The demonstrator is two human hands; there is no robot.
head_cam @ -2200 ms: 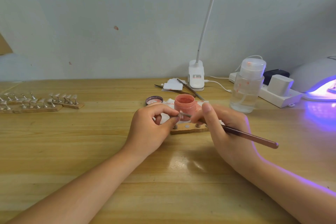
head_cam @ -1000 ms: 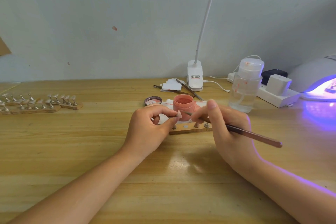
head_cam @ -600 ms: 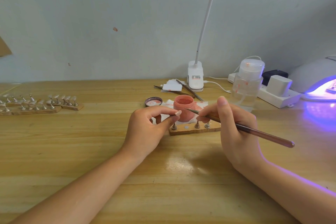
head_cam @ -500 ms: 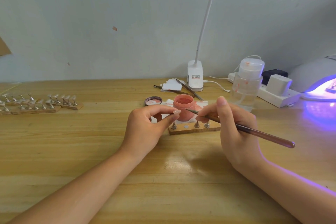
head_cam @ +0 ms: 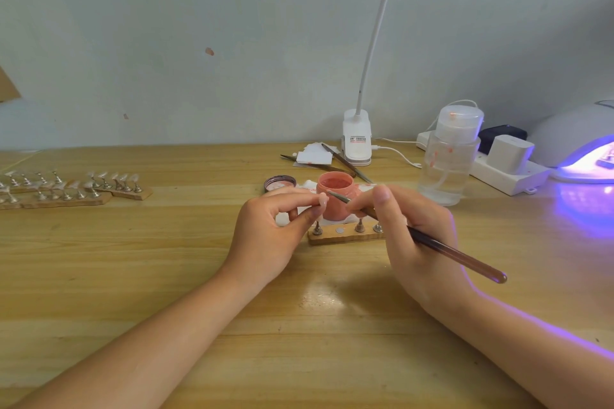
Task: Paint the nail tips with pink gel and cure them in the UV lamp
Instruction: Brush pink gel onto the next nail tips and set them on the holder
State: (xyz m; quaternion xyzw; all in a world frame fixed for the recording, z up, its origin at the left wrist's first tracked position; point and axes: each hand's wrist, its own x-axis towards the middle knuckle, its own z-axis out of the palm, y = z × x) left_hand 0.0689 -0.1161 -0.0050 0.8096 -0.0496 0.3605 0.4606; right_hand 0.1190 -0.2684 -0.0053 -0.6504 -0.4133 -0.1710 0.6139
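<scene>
Nail tip [head_cam: 321, 198], pale pink, held on a small stand pinched between the thumb and forefinger of the left hand [head_cam: 270, 236], raised just above the wooden table [head_cam: 166, 276] near its middle. The right hand [head_cam: 410, 242] grasps a brush [head_cam: 432, 244] in a pen-like grip; the brush handle slants down toward the right, and its fine tip reaches to just beside the nail tip, whether touching cannot be told. Directly behind the two hands stands an open jar of pink gel [head_cam: 335, 196], resting on white wipes [head_cam: 307, 185], with its lid [head_cam: 280, 183] lying just to the left. In front of the jar lies a wooden holder strip [head_cam: 345, 236] carrying three metal pegs. Along the left edge of the table, further wooden strips [head_cam: 69, 194] bear rows of mounted nail tips. Toward the back edge: white pads [head_cam: 314, 156] with two slender tools, the clip base of a white gooseneck lamp [head_cam: 357, 139], and a clear pump bottle [head_cam: 448, 156]. At the back right corner, a white power strip [head_cam: 508, 173] with plugged adapters adjoins the UV lamp [head_cam: 581, 146], which glows violet and casts violet light over the table.
</scene>
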